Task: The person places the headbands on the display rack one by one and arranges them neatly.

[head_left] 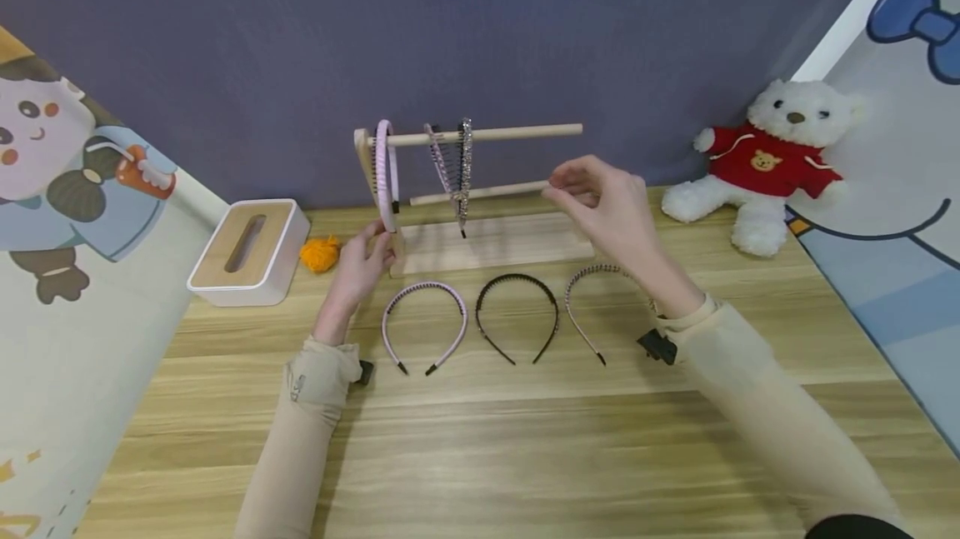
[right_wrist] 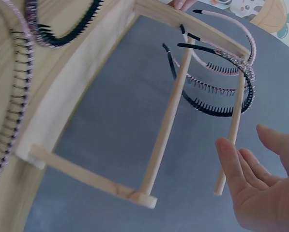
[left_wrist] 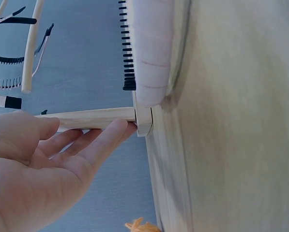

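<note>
Three headbands are lying mid-frame, likely light and springy, inviting a hold at the arch. Beyond, the left hand is touching the wooden rack, fingers loose; the right hand is hovering, released, near the upper-centre rod.

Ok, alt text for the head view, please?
A left hand touches the left end of a wooden rack with three headbands hanging on its top rod; an empty right hand hovers near the right end. Three more headbands lie in front on the table.
</note>
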